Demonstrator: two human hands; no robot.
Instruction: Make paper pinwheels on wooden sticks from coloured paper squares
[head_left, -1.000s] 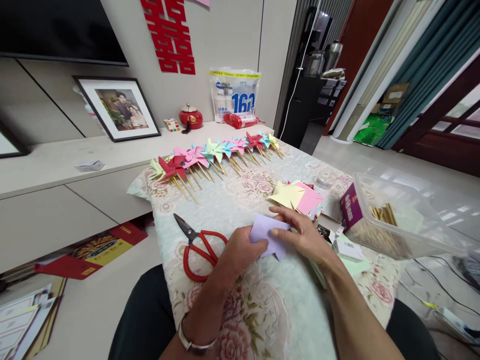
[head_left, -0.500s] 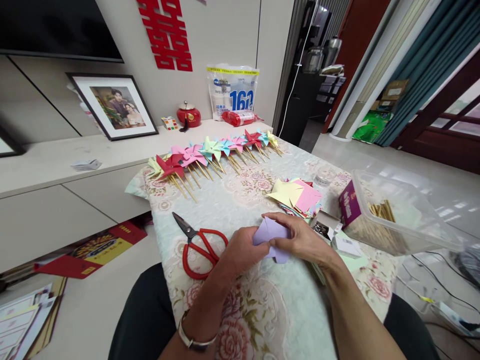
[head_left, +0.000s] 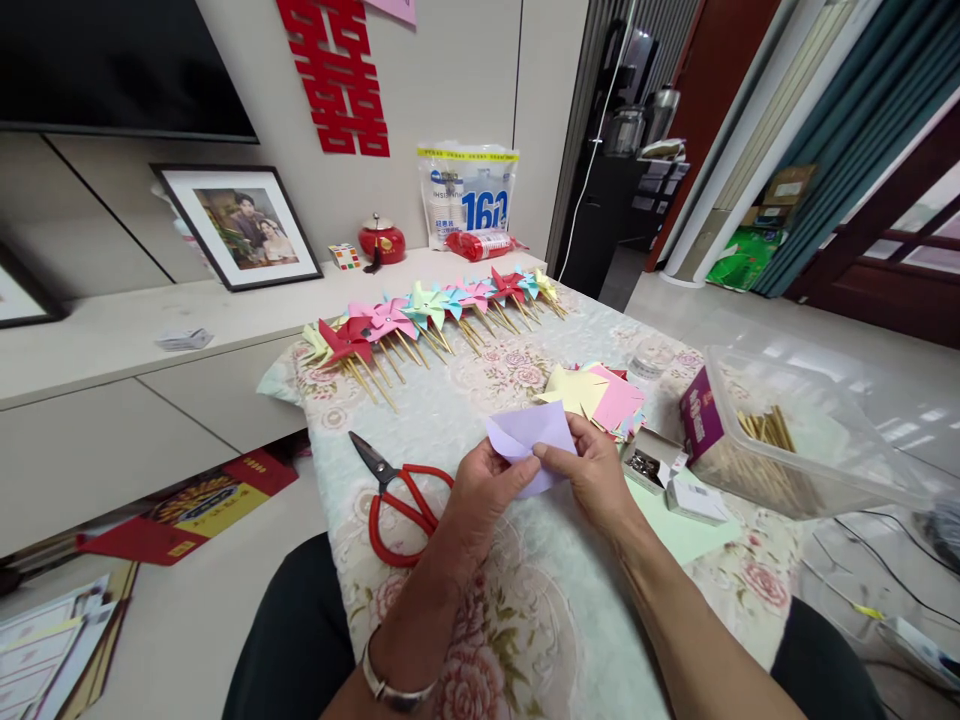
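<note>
A lilac paper piece (head_left: 529, 437) is held up just above the floral tablecloth (head_left: 480, 600), pinched between both my hands. My left hand (head_left: 484, 490) grips its lower left edge. My right hand (head_left: 592, 470) grips its right side, thumb pressed on the front. Red-handled scissors (head_left: 397, 495) lie on the cloth just left of my left hand. A stack of cut coloured papers (head_left: 596, 395), yellow and pink on top, sits right behind my right hand.
A row of finished paper pinwheels (head_left: 427, 310) on wooden sticks lies along the table's far edge. A clear plastic bin (head_left: 795, 430) holding sticks stands at the right. A small open box (head_left: 652, 465) of pins sits beside it. A low cabinet (head_left: 150, 380) runs along the left.
Both hands have lifted the lilac paper off the cloth and drawn closer together on it; one second ago it lay flatter under my fingers.
</note>
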